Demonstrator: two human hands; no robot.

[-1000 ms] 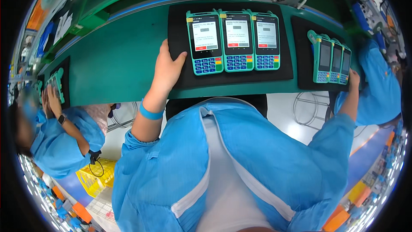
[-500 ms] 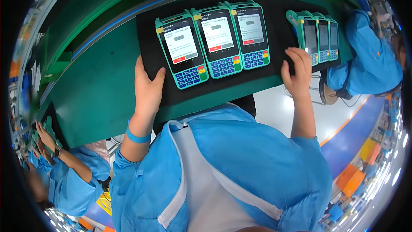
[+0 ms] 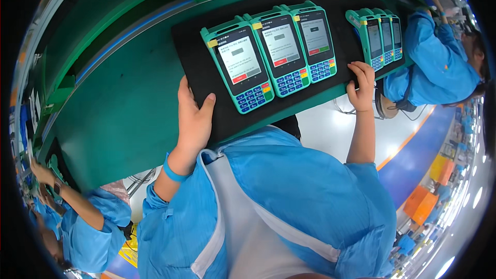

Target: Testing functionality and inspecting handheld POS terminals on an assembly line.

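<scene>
Three green card payment terminals stand in a row on a black mat (image 3: 188,67): the left one (image 3: 240,64), the middle one (image 3: 281,51) and the right one (image 3: 315,39). Their screens are lit, with keypads toward me. My left hand (image 3: 194,121) grips the mat's left edge, its thumb on top and the other fingers along the side, partly hidden. My right hand (image 3: 362,88) is at the front edge near the mat's right end, fingers bent and thumb apart, holding no terminal.
Beyond my right hand stand three more green terminals (image 3: 380,39) on black. The green bench (image 3: 124,98) stretches left, with a rail behind it. Co-workers in blue sit at the right (image 3: 434,67) and lower left (image 3: 93,217). Orange bins (image 3: 421,204) stand far right.
The mat with its three terminals has slid right with my left hand, closer to the other terminals. On the right terminal's screen, a grey button has turned green.
</scene>
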